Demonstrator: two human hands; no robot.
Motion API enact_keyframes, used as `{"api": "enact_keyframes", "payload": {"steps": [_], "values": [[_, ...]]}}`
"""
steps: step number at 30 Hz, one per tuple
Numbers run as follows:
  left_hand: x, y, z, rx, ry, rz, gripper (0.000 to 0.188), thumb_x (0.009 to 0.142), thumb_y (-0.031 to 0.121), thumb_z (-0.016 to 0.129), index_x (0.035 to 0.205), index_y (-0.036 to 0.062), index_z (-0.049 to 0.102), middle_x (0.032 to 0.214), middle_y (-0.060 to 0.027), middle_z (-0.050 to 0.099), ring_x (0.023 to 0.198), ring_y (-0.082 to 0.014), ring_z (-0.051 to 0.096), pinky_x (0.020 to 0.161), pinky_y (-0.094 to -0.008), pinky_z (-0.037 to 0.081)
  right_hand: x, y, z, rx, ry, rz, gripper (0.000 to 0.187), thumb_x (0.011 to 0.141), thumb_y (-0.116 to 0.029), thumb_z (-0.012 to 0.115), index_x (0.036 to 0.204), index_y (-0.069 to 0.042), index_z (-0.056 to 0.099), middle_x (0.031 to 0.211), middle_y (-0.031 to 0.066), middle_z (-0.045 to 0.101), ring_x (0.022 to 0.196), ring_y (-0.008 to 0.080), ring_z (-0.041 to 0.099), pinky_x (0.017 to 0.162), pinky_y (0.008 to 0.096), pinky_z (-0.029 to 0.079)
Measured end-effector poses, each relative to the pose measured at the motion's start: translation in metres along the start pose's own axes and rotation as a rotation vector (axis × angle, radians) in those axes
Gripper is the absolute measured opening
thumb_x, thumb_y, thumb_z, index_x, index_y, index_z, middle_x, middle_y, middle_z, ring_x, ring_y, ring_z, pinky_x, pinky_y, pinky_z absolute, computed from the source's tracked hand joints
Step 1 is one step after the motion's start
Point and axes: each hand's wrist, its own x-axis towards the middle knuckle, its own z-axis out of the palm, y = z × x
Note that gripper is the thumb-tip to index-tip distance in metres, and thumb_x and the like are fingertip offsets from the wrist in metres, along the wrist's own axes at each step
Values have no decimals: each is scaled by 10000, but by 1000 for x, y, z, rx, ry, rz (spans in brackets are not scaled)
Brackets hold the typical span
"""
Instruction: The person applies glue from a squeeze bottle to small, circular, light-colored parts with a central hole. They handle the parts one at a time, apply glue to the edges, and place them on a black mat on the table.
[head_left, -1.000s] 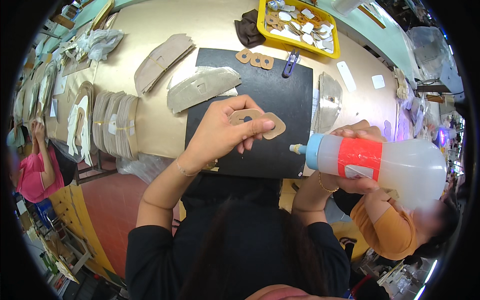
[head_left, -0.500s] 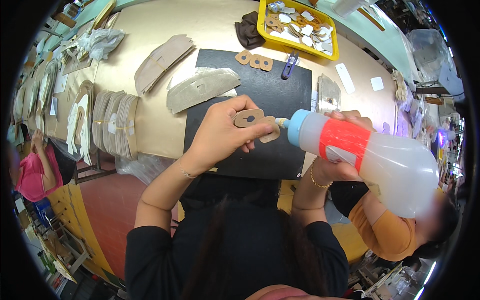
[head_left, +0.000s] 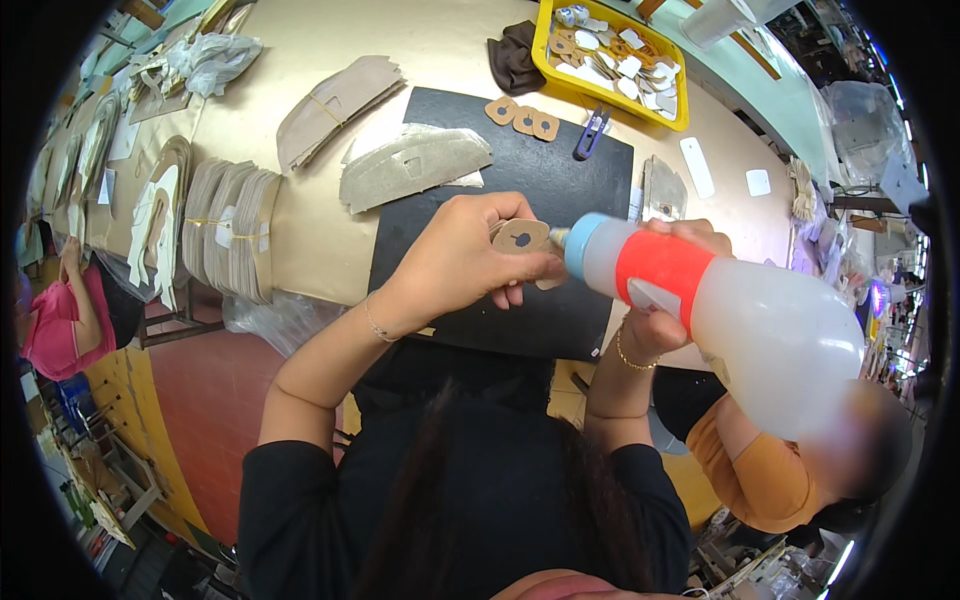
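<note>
My left hand [head_left: 470, 252] pinches a few small tan rounded pieces [head_left: 520, 236], the top one with a dark keyhole-shaped mark in its middle. In my right hand [head_left: 668, 325] lies a large translucent squeeze bottle [head_left: 775, 330] with a pale blue cap and a red band, tilted so its nozzle points left. The nozzle tip reaches the right edge of the held pieces; whether it touches cannot be made out. Beneath both hands is a black mat [head_left: 470, 315]. Several similar tan pieces [head_left: 523, 119] lie in a row at its far edge, beside a purple-handled cutter [head_left: 592, 134].
A yellow tray [head_left: 685, 115] of small cut pieces stands at the far right, next to a dark cloth [head_left: 514, 58]. Curved grey-beige panels [head_left: 415, 168] and tied stacks [head_left: 235, 230] sit to the left. One person in orange [head_left: 765, 465] is close at right; another in pink [head_left: 65, 325] sits far left.
My left hand has shifted slightly right and turned the pieces, so the lower one is now mostly hidden. The bottle has moved a little left, its nozzle nearer the top piece.
</note>
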Motion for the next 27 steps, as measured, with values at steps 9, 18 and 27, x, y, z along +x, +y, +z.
{"api": "enact_keyframes", "payload": {"steps": [9,18,27], "values": [[13,-10,-9,-171,-81,-103,235,755,95,752,770,5,536,635,-73,613,478,-100,588,400,-199,453,3,1,-8,93,296,20,927,666,-773,548,1011,87,513,869,171,600,747,252,628,648,339,562],[106,-17,-58,341,195,53,201,808,127,675,856,-44,580,639,-75,623,475,-101,582,415,-217,469,-5,1,-13,139,251,131,911,640,-751,610,1013,75,516,874,128,562,791,221,599,662,332,552],[133,-16,-92,296,247,81,222,877,143,567,981,-52,586,729,-74,619,557,-103,576,493,-228,482,-8,4,-32,77,277,132,902,647,-733,622,1050,67,511,925,125,543,820,226,598,700,328,538]]}}
